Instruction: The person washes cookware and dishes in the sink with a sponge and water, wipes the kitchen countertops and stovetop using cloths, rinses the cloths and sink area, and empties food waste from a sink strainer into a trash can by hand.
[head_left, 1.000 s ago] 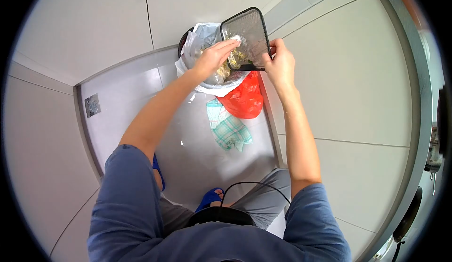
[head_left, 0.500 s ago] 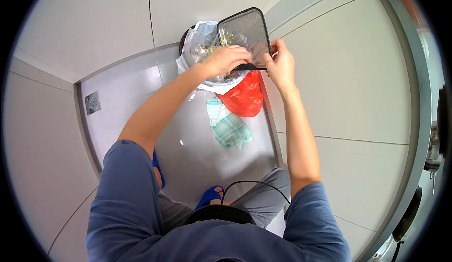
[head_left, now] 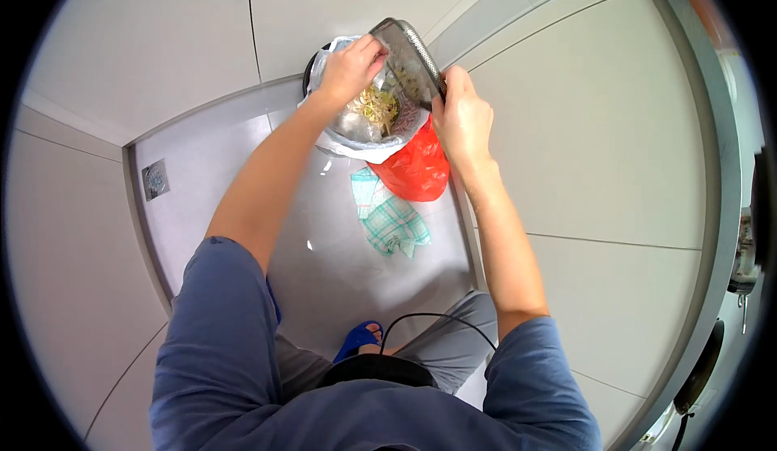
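Note:
My right hand grips the near corner of a dark-rimmed mesh basket, which it holds tilted over the bin. My left hand is over the bin's far left side with its fingers pinched together beside the basket's open side; what they hold, if anything, is hidden. Below both hands stands a bin lined with a white plastic bag. Pale yellow-green food scraps lie inside it, with clear plastic around them. Some scraps also cling inside the basket.
A red plastic bag rests against the bin's near right side. On the grey floor lies a green-checked cloth. Pale cabinet panels rise at the right, and a square drain cover is at the left.
The basket has tipped more steeply, turning its mesh side up. My left hand has moved up and left off its near edge, uncovering the scraps. My right hand has shifted slightly left.

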`<state>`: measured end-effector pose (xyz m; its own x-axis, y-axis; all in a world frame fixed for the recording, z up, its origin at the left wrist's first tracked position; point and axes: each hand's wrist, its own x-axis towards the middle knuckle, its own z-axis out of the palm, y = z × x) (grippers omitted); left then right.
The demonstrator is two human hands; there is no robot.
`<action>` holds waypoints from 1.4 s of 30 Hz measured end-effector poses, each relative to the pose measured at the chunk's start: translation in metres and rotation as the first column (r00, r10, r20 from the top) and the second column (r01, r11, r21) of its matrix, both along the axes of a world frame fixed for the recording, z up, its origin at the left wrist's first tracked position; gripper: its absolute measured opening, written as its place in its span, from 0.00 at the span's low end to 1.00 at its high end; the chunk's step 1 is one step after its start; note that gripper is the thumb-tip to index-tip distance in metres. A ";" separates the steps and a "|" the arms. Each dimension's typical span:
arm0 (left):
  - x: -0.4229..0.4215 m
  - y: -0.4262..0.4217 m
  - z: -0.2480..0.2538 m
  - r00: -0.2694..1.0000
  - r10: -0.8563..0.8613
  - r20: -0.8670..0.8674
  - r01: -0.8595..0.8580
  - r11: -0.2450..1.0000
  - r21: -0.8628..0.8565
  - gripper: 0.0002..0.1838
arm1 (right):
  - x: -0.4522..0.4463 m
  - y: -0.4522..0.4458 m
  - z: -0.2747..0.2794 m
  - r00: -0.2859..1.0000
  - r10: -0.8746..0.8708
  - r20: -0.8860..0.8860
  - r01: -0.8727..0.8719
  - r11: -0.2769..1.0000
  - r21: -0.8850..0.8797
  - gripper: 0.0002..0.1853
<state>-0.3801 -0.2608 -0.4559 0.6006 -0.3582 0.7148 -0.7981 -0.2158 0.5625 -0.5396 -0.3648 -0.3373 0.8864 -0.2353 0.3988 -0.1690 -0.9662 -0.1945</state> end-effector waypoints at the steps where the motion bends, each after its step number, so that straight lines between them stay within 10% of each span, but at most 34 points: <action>1: 0.002 0.004 -0.004 0.999 -0.005 0.047 0.001 0.996 0.091 0.04 | -0.001 0.000 -0.005 0.999 0.044 -0.013 -0.045 0.998 -0.036 0.11; 6: 0.005 0.027 -0.044 0.981 -0.173 0.089 0.042 0.635 0.771 0.03 | -0.005 -0.004 -0.029 0.976 0.186 -0.115 -0.201 0.971 -0.127 0.14; 9: 0.001 0.029 -0.046 0.991 -0.126 -0.034 0.102 0.587 0.803 0.03 | -0.003 -0.004 -0.026 0.977 0.206 -0.055 -0.212 0.966 -0.150 0.14; 12: -0.009 0.037 -0.015 0.946 -0.204 -0.251 0.323 0.564 0.760 0.02 | -0.001 -0.009 -0.027 0.968 0.218 -0.122 -0.235 0.962 -0.140 0.14; 19: -0.013 0.042 0.004 0.960 -0.026 -0.279 0.249 0.534 0.808 0.02 | -0.004 -0.008 -0.027 0.960 0.216 -0.179 -0.237 0.966 -0.105 0.15; 25: -0.010 0.043 0.002 0.969 0.031 -0.247 0.133 0.774 0.619 0.06 | 0.002 -0.025 -0.017 0.998 -0.018 -0.053 0.032 0.956 0.290 0.13; 31: -0.004 0.024 0.015 0.921 -0.257 0.294 0.204 0.959 0.198 0.09 | -0.003 -0.029 0.001 0.980 -0.102 -0.171 0.184 0.797 0.575 0.10; 38: 0.013 -0.011 -0.006 0.951 -0.082 0.297 0.023 0.980 0.198 0.09 | -0.006 -0.034 0.000 0.992 -0.107 -0.066 0.124 0.774 0.621 0.09; 42: 0.018 -0.008 -0.012 0.916 -0.294 0.273 0.210 0.931 0.298 0.08 | -0.009 -0.037 -0.002 0.987 -0.154 -0.056 0.152 0.732 0.665 0.09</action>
<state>-0.3618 -0.2684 -0.4676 0.2309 -0.6639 0.7113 -0.9686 -0.0879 0.2324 -0.5485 -0.4023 -0.3396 0.8144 -0.5732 0.0909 -0.3014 -0.5516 -0.7777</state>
